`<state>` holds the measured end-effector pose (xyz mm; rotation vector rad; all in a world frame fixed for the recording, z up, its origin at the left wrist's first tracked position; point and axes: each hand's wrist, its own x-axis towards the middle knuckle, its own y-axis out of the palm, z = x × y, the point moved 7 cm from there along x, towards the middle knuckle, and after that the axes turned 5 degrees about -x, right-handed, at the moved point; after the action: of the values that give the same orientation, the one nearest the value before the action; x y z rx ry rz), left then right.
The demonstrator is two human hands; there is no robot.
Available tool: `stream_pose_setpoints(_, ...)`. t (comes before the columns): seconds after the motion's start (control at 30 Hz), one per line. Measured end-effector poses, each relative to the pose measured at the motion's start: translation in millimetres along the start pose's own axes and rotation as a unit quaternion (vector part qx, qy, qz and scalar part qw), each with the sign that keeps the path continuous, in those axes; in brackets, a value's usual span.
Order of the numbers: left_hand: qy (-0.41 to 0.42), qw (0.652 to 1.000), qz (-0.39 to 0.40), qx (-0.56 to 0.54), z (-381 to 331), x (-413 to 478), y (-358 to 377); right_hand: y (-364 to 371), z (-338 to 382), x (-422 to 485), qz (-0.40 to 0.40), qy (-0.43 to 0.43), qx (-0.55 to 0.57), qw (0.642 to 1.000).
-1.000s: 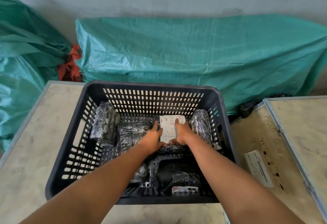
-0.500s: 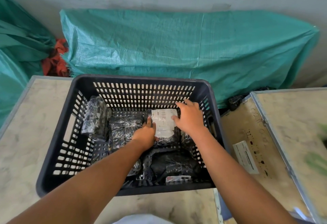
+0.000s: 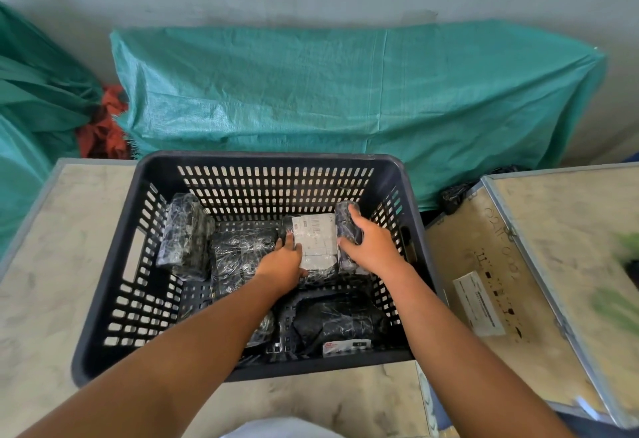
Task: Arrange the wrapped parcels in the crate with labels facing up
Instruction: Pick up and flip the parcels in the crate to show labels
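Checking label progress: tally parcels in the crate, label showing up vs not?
Label up: 1, the labelled parcel between the left hand and right hand.
No label visible on top: 5, counting one parcel mostly hidden under the left forearm.
Total: 6 in the crate.

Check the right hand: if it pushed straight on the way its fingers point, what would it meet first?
The right hand already grips a dark wrapped parcel standing by the crate's right side. Straight ahead, parcel and fingertips would likely meet the slotted back wall; depth is unclear.
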<state>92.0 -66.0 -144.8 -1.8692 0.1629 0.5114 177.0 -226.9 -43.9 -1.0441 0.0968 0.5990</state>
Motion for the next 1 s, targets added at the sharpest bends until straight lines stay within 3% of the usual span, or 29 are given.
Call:
stream_pose_setpoints(0.2,0.027,0.997,0.004,-0.068,-1,-3,-11,-10,-1,5,-0.011,-0.017,0.031,0.999)
stream_pose_setpoints(0.3,0.083,0.989,-0.029,-0.122,-13,-8,-37,-26,-1,5,-0.042,-0.026,0.068,0.996)
stream_pose_setpoints(0.43,0.198,0.942,-0.053,-0.264,-38,-31,-72,-61,13,1,-0.093,-0.049,0.151,0.983)
stream_pose_setpoints(0.53,0.232,0.917,-0.099,-0.309,-56,-49,-92,-76,28,0,-0.095,-0.049,0.252,0.962)
stream_pose_setpoints(0.73,0.302,0.874,-0.287,-0.250,-68,-81,-125,-81,48,-4,-0.088,-0.014,0.393,0.915)
stream_pose_setpoints(0.87,0.346,0.863,-0.342,-0.138,-80,-100,-130,-78,49,-8,-0.058,0.018,0.462,0.885)
stream_pose_setpoints(1.0,0.347,0.868,-0.339,-0.109,-80,-102,-134,-76,50,-13,-0.029,0.036,0.510,0.859)
